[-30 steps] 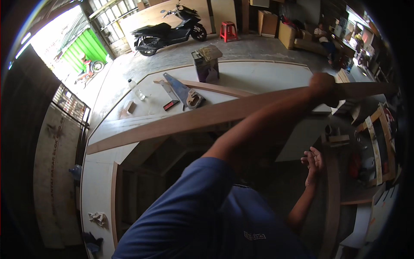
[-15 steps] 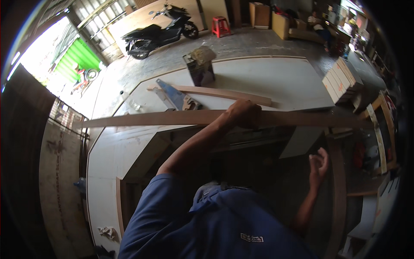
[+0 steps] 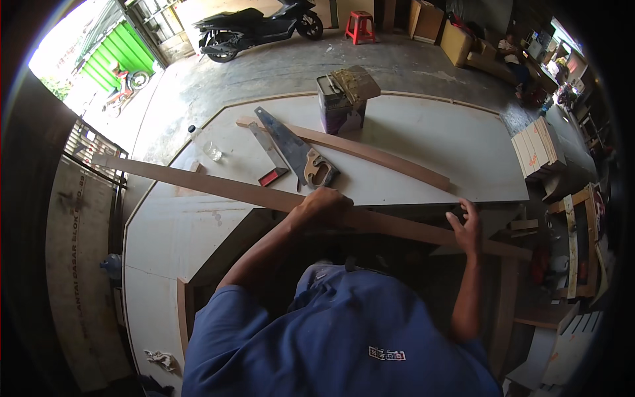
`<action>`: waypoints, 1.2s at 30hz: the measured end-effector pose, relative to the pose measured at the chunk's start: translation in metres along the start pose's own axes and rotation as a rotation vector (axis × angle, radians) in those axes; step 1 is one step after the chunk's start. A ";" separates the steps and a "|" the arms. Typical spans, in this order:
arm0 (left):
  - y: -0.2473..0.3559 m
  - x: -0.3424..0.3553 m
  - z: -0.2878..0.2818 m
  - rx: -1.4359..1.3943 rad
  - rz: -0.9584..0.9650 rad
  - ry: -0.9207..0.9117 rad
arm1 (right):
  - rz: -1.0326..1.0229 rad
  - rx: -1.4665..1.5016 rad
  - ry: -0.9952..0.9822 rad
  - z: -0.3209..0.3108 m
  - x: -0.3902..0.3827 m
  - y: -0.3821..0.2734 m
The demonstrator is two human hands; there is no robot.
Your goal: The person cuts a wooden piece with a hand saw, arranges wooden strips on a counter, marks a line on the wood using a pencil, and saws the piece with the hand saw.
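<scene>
My left hand (image 3: 324, 206) grips the long wooden board (image 3: 245, 192) near its middle, probably to balance it, so it slants over the white worktop's (image 3: 463, 126) near side, while my right hand (image 3: 468, 228) is open, perhaps touching it; I cannot tell.

The head fisheye looks down — close over the hands (image 3: 324, 206)
</scene>
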State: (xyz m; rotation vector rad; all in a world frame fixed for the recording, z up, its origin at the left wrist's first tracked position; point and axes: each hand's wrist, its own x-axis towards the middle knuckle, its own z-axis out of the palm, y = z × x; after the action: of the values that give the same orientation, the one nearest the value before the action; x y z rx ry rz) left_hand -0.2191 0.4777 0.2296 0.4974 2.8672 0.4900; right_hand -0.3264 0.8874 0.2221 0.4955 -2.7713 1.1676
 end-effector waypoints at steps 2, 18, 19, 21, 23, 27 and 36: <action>-0.030 -0.006 0.011 -0.035 -0.014 0.002 | 0.025 -0.027 -0.109 0.033 0.035 -0.001; -0.073 -0.037 0.007 -0.085 -0.277 -0.015 | -0.250 -0.560 -0.571 0.257 0.225 0.057; -0.067 -0.035 0.007 -0.084 -0.289 -0.010 | -0.225 -0.587 -0.588 0.264 0.229 0.065; -0.058 -0.031 0.001 -0.081 -0.360 -0.028 | -0.217 -0.605 -0.599 0.271 0.239 0.069; -0.053 -0.026 0.000 -0.087 -0.376 -0.004 | -0.243 -0.651 -0.645 0.274 0.242 0.069; -0.044 -0.023 0.020 -0.123 -0.464 0.031 | -0.438 -0.653 -0.745 0.262 0.238 0.038; -0.022 -0.011 0.023 -0.184 -0.534 0.086 | -0.459 -0.453 -0.373 0.251 0.246 0.027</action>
State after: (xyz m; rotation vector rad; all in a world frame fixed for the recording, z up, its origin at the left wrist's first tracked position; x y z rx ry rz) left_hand -0.2095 0.4605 0.2015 -0.3213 2.8265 0.6720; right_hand -0.5572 0.6631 0.0794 1.3016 -2.8360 0.3616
